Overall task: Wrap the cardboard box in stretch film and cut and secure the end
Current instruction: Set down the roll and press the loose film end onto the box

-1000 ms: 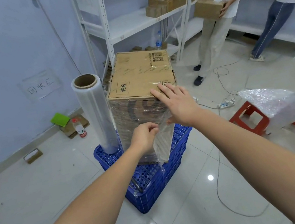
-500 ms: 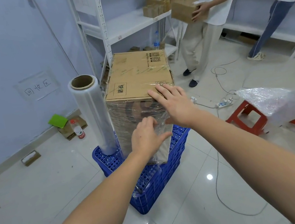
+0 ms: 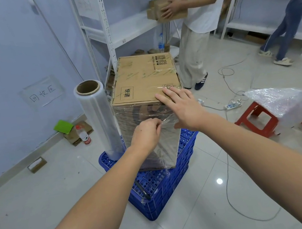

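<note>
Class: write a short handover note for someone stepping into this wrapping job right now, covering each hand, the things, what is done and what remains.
Left hand: pinching the loose film end against the box's near side.
Right hand: open, fingers flat on the cardboard box at its top near corner.
Box stands on the blue crate; film roll upright beside it.
Done: sides wrapped.
Left: press the end down.

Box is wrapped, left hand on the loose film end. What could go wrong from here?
1. The left hand only pinches the film flap near the box's front corner; if it slips, the flap may peel away instead of sticking.
2. The roll stands upright on the crate's edge beside the box; a nudge could topple it.
3. The right hand rests flat on the box's top corner; pressing harder could tilt the tall box on the crate.
</note>
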`<state>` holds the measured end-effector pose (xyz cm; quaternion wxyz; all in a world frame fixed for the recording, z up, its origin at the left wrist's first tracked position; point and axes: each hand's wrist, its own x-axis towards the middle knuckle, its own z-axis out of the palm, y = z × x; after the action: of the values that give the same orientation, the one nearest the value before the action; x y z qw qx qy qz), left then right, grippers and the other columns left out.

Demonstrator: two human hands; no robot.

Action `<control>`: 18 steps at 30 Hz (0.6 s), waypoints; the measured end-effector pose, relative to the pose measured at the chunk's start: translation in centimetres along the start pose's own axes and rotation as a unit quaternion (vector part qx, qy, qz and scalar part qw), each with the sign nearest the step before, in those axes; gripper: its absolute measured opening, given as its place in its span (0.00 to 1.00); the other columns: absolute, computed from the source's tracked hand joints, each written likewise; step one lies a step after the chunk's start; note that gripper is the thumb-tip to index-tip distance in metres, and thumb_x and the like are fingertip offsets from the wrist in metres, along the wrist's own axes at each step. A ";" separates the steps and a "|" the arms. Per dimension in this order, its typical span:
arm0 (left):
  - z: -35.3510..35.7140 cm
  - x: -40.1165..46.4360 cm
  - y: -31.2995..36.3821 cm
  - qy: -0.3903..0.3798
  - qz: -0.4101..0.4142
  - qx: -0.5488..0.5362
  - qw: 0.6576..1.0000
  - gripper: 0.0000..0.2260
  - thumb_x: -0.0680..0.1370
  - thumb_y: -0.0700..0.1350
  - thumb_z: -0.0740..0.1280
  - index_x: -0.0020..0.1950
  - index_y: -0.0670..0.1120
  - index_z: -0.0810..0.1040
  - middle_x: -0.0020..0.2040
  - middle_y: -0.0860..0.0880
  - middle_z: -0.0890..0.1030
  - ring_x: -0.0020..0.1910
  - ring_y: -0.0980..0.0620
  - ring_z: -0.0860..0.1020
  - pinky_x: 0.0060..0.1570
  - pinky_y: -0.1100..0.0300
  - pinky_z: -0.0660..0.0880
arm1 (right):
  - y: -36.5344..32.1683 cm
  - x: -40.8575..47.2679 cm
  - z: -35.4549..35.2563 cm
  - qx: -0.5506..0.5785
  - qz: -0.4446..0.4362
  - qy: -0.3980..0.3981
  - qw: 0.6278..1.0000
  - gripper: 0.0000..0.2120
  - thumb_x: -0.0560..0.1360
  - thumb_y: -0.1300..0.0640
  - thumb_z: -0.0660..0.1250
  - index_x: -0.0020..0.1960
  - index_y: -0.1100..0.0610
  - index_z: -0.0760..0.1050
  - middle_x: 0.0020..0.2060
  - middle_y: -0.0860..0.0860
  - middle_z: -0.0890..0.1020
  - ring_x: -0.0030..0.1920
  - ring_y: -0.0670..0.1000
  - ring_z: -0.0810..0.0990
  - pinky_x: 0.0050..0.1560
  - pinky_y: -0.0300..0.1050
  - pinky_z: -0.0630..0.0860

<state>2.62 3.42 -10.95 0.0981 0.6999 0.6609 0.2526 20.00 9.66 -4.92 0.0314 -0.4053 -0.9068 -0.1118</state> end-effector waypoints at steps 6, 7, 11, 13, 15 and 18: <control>-0.1 0.2 -0.1 -0.042 -0.052 -0.081 0.994 0.11 0.85 0.46 0.60 0.61 0.47 0.81 0.55 0.49 0.84 0.54 0.48 0.81 0.55 0.51 0.76 | 0.1 0.0 0.1 0.000 -0.001 0.016 1.000 0.60 0.62 0.47 0.81 0.81 0.45 0.45 0.79 0.54 0.56 0.77 0.58 0.56 0.74 0.58 0.55; 0.1 0.3 0.1 -0.055 -0.076 -0.118 0.989 0.10 0.86 0.46 0.59 0.59 0.48 0.80 0.53 0.48 0.84 0.51 0.48 0.81 0.53 0.50 0.76 | 0.0 0.0 0.2 0.001 0.000 0.018 1.000 0.58 0.63 0.47 0.81 0.81 0.45 0.46 0.79 0.54 0.56 0.77 0.58 0.56 0.74 0.57 0.54; 1.0 0.2 0.7 -0.064 -0.142 -0.233 0.960 0.06 0.85 0.42 0.58 0.55 0.50 0.75 0.48 0.51 0.82 0.47 0.51 0.80 0.48 0.56 0.75 | 0.0 0.1 0.5 0.006 0.002 0.028 1.000 0.54 0.66 0.50 0.78 0.81 0.45 0.48 0.79 0.54 0.57 0.77 0.58 0.56 0.73 0.57 0.55; 1.1 0.1 1.1 -0.064 -0.160 -0.261 0.950 0.05 0.83 0.42 0.63 0.57 0.49 0.74 0.47 0.53 0.80 0.45 0.53 0.78 0.43 0.60 0.72 | 0.0 0.1 0.6 0.008 0.005 0.029 1.000 0.53 0.65 0.53 0.78 0.81 0.45 0.48 0.79 0.54 0.58 0.77 0.58 0.57 0.73 0.57 0.55; 1.0 0.2 1.4 -0.073 -0.171 -0.281 0.941 0.08 0.81 0.41 0.66 0.59 0.49 0.73 0.45 0.54 0.78 0.43 0.55 0.76 0.40 0.62 0.70 | 0.0 0.1 0.7 0.011 0.009 0.036 0.999 0.52 0.65 0.56 0.77 0.80 0.46 0.50 0.78 0.54 0.59 0.77 0.59 0.58 0.73 0.57 0.56; 0.8 0.4 1.3 -0.096 -0.167 -0.286 0.939 0.11 0.79 0.39 0.68 0.60 0.48 0.77 0.44 0.53 0.79 0.40 0.57 0.75 0.39 0.64 0.70 | 0.0 0.1 0.7 0.016 0.011 0.039 0.999 0.51 0.66 0.58 0.75 0.80 0.46 0.50 0.78 0.54 0.59 0.77 0.58 0.57 0.73 0.57 0.55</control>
<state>4.15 3.87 -10.95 0.3981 0.5426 0.6557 0.3422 19.99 9.90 -5.61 0.0746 -0.4097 -0.9021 -0.1127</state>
